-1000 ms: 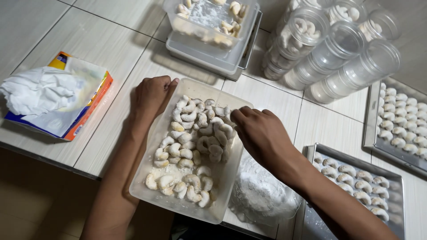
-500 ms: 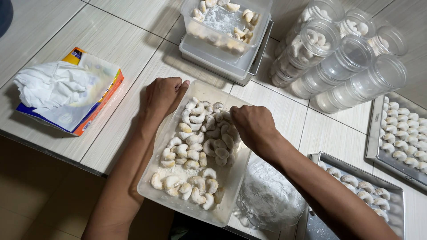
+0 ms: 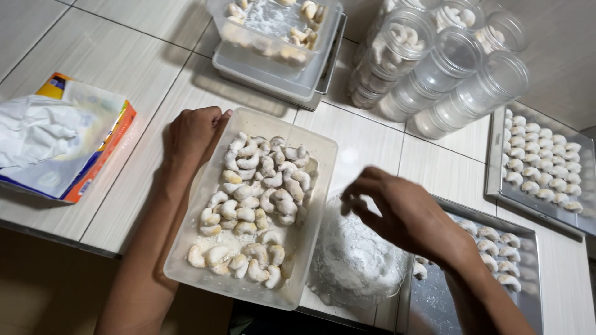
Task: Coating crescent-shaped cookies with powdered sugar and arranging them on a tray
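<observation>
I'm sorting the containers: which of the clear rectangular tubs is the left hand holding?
The near tub, full of crescent cookies; the left hand grips its far-left corner. The other tub sits farther back, untouched.

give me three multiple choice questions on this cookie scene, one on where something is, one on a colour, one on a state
1. Where is the left hand?
A. on the rim of the clear tray of crescent cookies
B. inside a jar
C. on the tissue pack

2. What colour is the edge of the tissue pack?
A. green
B. orange
C. black

3. How is the right hand?
A. flat on the floor
B. gripping a jar
C. over the bag of white powder, fingers bent

Answers:
1. A, it grips the tray's upper left corner.
2. B, an orange band runs along its side.
3. C, it sits above the powder and holds nothing that shows.
</observation>
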